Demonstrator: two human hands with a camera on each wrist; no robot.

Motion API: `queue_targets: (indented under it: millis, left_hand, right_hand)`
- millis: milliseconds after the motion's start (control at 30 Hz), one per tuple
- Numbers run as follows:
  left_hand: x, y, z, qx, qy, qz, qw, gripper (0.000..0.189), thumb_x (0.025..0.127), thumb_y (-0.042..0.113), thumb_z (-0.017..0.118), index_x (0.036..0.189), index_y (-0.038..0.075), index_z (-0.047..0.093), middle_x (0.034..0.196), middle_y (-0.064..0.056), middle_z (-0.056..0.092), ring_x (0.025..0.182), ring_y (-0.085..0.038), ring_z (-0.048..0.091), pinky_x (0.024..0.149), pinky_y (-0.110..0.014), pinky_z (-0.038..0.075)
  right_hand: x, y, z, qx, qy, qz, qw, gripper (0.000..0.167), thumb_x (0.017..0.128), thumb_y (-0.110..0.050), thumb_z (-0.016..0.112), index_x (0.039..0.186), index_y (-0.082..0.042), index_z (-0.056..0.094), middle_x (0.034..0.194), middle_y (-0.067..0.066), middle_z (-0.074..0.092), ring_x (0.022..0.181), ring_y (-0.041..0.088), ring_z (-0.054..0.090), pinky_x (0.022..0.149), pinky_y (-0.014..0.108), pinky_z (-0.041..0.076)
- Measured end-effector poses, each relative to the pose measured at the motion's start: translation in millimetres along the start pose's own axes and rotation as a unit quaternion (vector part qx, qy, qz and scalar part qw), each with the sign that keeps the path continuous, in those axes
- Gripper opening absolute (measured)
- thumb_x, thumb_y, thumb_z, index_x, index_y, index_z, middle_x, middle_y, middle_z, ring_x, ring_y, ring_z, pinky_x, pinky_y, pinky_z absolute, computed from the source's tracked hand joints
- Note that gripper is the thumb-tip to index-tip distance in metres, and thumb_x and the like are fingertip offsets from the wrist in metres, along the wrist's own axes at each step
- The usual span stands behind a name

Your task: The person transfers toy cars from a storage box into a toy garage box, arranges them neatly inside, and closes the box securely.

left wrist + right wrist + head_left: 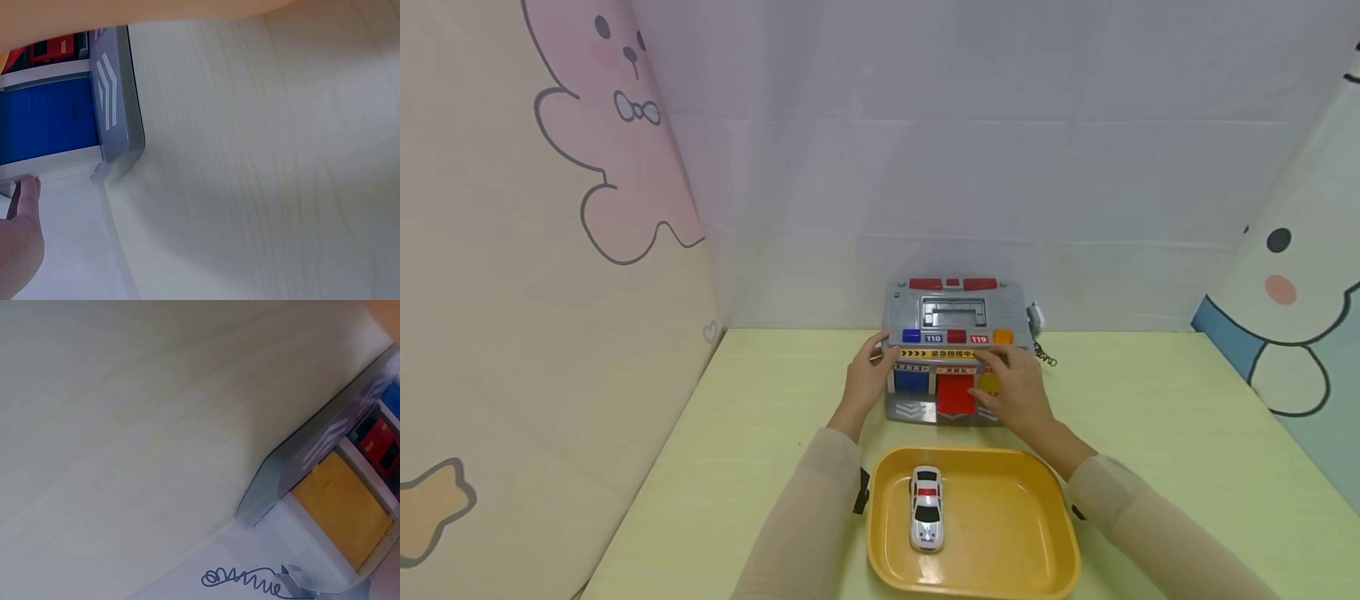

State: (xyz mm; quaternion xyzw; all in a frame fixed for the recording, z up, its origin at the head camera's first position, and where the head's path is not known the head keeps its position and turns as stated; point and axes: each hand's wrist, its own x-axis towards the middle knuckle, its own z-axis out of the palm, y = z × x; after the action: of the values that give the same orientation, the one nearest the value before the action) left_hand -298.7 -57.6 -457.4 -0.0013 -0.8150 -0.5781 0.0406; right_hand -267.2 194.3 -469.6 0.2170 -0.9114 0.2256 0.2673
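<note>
While the left hand (pixel 867 379), thumb and fingers parted, touches the grey toy station (pixel 1012 310) at its left side, the right hand (pixel 1024 392), spread wide, has its thumb at the red door (pixel 953 398); a yellow tray (pixel 1000 521) in front holds 1 white toy car (pixel 927 508).

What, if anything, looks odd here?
In the head view, the red panel on the toy station reaches lower than the blue panel beside it, making the row uneven. I see nothing spilled or damaged.

Toy garage's (pixel 290 459) yellow door (pixel 344 509) is right beside something red (pixel 382 447), plus a curly dark cord (pixel 240 577) near the corner.
</note>
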Motion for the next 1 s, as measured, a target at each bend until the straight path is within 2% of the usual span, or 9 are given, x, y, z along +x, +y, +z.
queue_targets:
  millis: [200,600,733,1000]
  left_hand:
    - [-1.0,0.1,-0.7,0.001,0.000,0.005,1.0000,0.047,0.098,0.039,0.058,0.141,0.022,0.052,0.129,-0.016,0.058,0.116,-0.028,0.058,0.094,-0.043,0.049]
    - [1.1,-0.4,0.0,0.006,-0.001,-0.004,1.0000,0.047,0.098,0.040,0.058,0.142,0.024,0.051,0.131,-0.016,0.056,0.118,-0.028,0.057,0.094,-0.042,0.049]
    - [0.8,0.0,0.2,0.006,0.000,-0.006,1.0000,0.048,0.098,0.040,0.058,0.142,0.024,0.050,0.132,-0.016,0.056,0.118,-0.028,0.057,0.095,-0.043,0.049]
    - [0.2,0.0,0.3,0.006,-0.001,-0.007,1.0000,0.048,0.098,0.041,0.057,0.143,0.025,0.050,0.133,-0.015,0.056,0.118,-0.028,0.056,0.095,-0.043,0.049]
  right_hand:
    - [-1.7,6,7,-0.025,0.006,-0.025,0.9994,0.067,0.067,-0.019,0.092,0.124,-0.006,0.058,0.122,0.016,0.048,0.112,0.036,0.040,0.097,0.053,0.032]
    - [-0.2,23,21,-0.074,0.056,-0.102,0.9904,0.075,0.062,-0.021,0.094,0.123,-0.007,0.052,0.122,0.017,0.040,0.107,0.038,0.037,0.088,0.052,0.033]
    - [-0.2,24,25,-0.087,0.072,-0.115,0.9870,0.080,0.060,-0.019,0.095,0.123,-0.008,0.048,0.122,0.017,0.037,0.105,0.039,0.036,0.085,0.052,0.033]
    - [-1.4,26,27,-0.102,0.074,-0.126,0.9840,0.083,0.061,-0.021,0.095,0.125,-0.008,0.043,0.124,0.018,0.035,0.106,0.038,0.035,0.084,0.051,0.033]
